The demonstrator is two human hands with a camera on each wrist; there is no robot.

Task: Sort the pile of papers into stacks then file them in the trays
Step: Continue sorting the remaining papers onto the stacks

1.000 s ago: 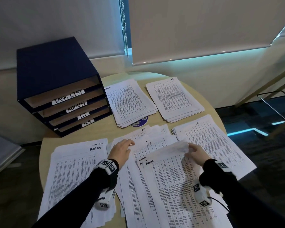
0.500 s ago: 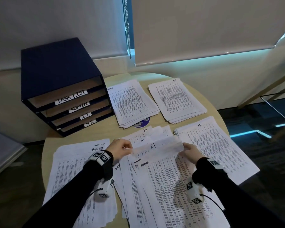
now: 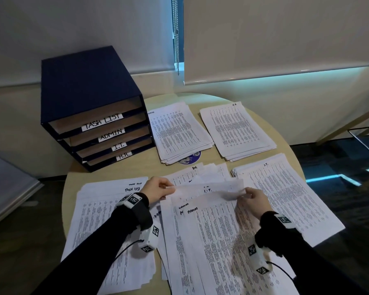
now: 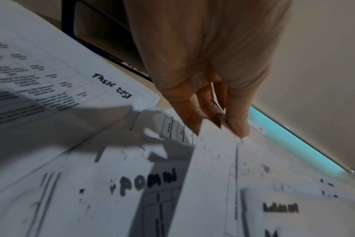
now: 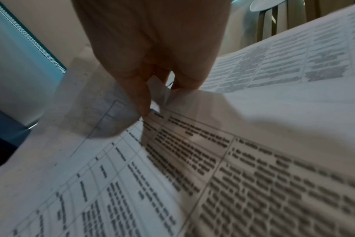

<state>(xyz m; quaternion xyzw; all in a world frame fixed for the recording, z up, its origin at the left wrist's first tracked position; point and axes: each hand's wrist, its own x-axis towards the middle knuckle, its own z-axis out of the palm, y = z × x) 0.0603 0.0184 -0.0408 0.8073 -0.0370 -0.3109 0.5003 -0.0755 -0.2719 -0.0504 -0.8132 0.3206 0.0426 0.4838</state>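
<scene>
Sheet (image 3: pixel 207 189) lifted off the mixed pile (image 3: pixel 211 241) near the table's front edge — left hand (image 3: pixel 157 188) and right hand (image 3: pixel 254 202) each pinching a top corner, its top edge strung crosswise between them, equally near both.

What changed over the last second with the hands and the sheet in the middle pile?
The left hand left the pile and took the sheet's left edge; the right hand kept pinching its right corner, so both now hold it lifted. The sorted stacks and the file trays stayed put.
</scene>
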